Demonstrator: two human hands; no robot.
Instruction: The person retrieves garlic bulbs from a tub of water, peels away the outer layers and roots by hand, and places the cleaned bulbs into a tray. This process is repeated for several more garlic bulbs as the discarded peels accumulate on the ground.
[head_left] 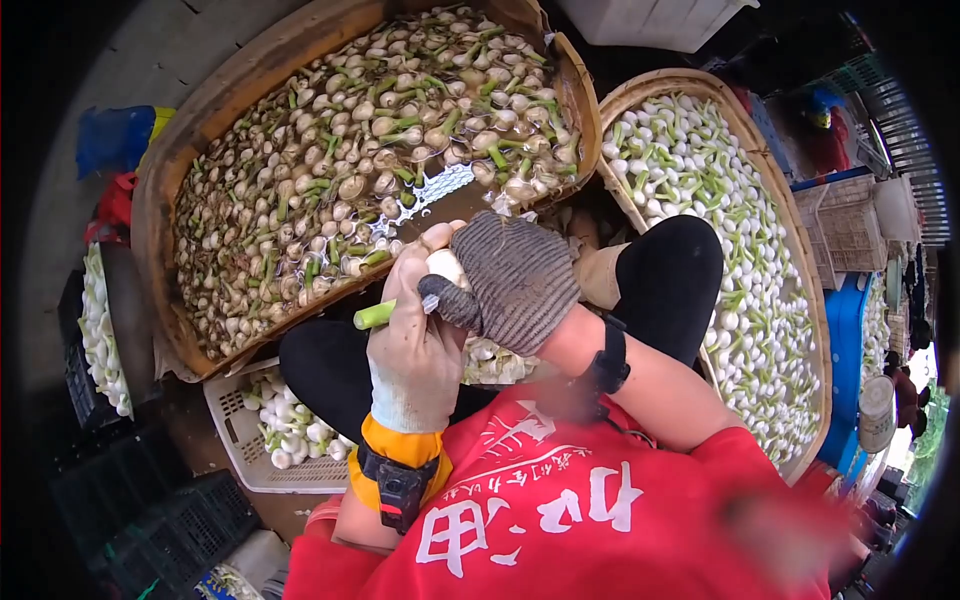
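My left hand (415,350), in a pale glove with an orange cuff, is closed around a garlic bulb (445,267) whose cut green stem sticks out to the left. On the bulb's right side, my right hand (515,280), in a grey striped glove, presses with bent fingers; a small pale piece shows near its thumb, too small to name. Both hands meet over my lap, just below a large wooden tub (165,240) of unpeeled bulbs in brown water. Under the hands, pale peelings (495,362) are partly hidden.
At the right stands a long basket (815,370) heaped with white bulbs. A white plastic crate (240,440) with peeled bulbs is at the lower left. Dark crates (180,530) are stacked beyond it. A white bin (650,22) stands behind the tub.
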